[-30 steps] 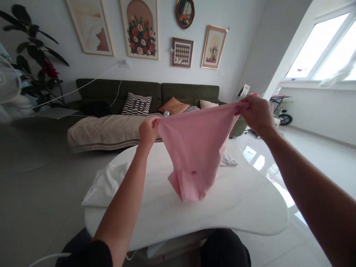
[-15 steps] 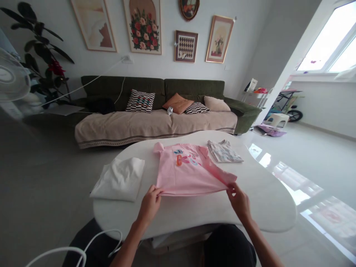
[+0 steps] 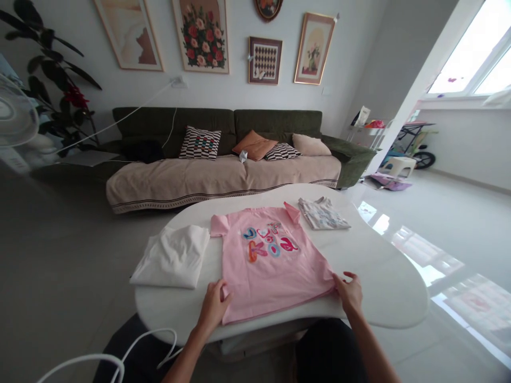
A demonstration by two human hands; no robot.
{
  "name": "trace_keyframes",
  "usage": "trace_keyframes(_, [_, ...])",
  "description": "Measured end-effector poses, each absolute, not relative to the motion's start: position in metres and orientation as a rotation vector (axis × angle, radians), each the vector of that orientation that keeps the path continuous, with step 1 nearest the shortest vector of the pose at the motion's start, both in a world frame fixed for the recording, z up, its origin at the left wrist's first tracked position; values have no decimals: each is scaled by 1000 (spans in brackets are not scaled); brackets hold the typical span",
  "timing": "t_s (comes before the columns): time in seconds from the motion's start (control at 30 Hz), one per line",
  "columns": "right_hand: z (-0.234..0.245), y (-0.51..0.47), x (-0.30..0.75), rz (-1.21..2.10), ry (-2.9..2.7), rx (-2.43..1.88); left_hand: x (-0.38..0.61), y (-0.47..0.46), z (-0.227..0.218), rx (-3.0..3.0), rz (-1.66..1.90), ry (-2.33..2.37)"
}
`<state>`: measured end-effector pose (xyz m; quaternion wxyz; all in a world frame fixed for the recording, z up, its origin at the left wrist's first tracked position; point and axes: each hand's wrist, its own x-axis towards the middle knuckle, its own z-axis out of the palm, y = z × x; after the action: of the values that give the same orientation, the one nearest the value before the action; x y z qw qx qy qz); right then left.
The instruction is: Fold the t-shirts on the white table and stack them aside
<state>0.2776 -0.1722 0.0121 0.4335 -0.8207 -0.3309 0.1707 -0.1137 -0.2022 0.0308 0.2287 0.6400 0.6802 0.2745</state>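
A pink T-shirt [image 3: 271, 282] with colourful printed shapes on its front lies spread flat on the white table [image 3: 383, 287], collar away from me and hem near the front edge. At its left side, close to the hem, my left hand [image 3: 213, 304] is closed on the fabric edge. My right hand [image 3: 350, 291] pinches the opposite side near the lower right corner, some fingers lifted off the cloth. To the left rests a folded white cloth garment [image 3: 173, 258]. Beyond the shirt's right shoulder lies a folded grey printed shirt [image 3: 322, 214].
Behind the table runs a green sofa [image 3: 175, 127] with a beige cover and several cushions. A white cable [image 3: 149, 332] loops by my left leg. At the far left stands a fan [image 3: 16, 114]; a white stool [image 3: 399, 166] is at the right.
The T-shirt's hem has come down toward me and the shirt now lies flat, its print fully showing. Both hands have moved lower and slightly outward along its sides.
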Motion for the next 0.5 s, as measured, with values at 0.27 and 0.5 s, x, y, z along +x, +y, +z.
trace_keyframes(0.27, [9,-197,294,250,-1380,-2067,-126,-202,30,1828,687,1905])
trace_keyframes(0.5, [16,-155,289,177,-1629,-2049,-90,-135,27,2210,810,1964])
